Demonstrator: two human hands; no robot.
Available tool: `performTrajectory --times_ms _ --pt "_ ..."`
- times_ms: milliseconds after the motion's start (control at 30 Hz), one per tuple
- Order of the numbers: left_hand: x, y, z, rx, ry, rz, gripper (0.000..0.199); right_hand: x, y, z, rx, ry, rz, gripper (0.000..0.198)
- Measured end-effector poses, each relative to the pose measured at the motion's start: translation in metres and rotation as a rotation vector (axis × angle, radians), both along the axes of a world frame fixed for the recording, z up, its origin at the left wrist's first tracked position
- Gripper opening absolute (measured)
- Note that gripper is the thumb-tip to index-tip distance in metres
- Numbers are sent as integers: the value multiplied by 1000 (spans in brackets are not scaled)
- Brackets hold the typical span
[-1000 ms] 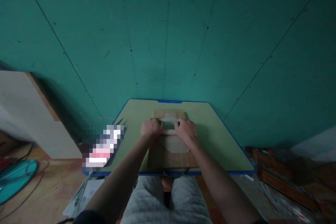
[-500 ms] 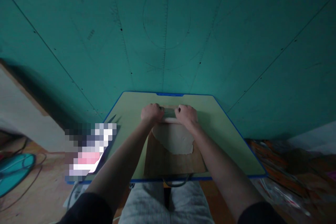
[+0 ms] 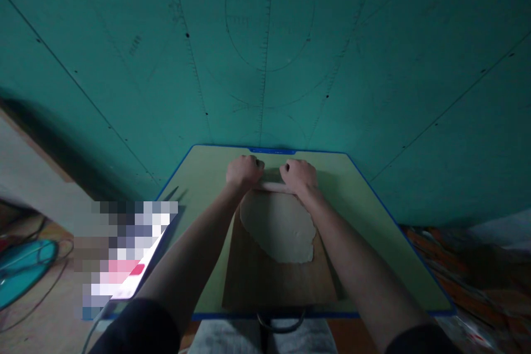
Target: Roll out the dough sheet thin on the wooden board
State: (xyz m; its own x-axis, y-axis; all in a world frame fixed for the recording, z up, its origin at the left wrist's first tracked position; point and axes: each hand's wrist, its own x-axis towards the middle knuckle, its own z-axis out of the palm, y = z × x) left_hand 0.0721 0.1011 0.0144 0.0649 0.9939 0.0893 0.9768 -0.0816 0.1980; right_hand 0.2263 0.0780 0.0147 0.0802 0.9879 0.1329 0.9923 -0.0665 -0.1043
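A pale rolling pin (image 3: 274,187) lies crosswise at the far end of a wooden board (image 3: 277,287). My left hand (image 3: 244,170) is closed at its left end, and my right hand (image 3: 299,173) is closed at its right end. Both ends of the pin are covered by my fists and wrists. On the board, on my side of the pin, a thin flat sheet of dough (image 3: 280,227) is spread, with an uneven edge. Its far edge meets the pin.
The board rests on a pale green table (image 3: 360,243) with a blue rim. At its left edge stands a blurred-out bright screen (image 3: 141,249) with a cable. A green marked wall (image 3: 265,55) rises directly behind. A dark handle loop (image 3: 282,327) hangs at the near edge.
The rolling pin and both hands have moved to the far end of the board. More of the dough sheet shows on my side. The camera view has tilted and shifted slightly.
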Motion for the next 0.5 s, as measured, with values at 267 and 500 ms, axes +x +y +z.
performTrajectory --times_ms 267,500 --pt "1 11 -4 -6 25 1 44 1 9 -3 -34 -13 31 36" --pt "-6 -14 -8 82 92 -58 44 1 -7 -13 -95 85 63 41"
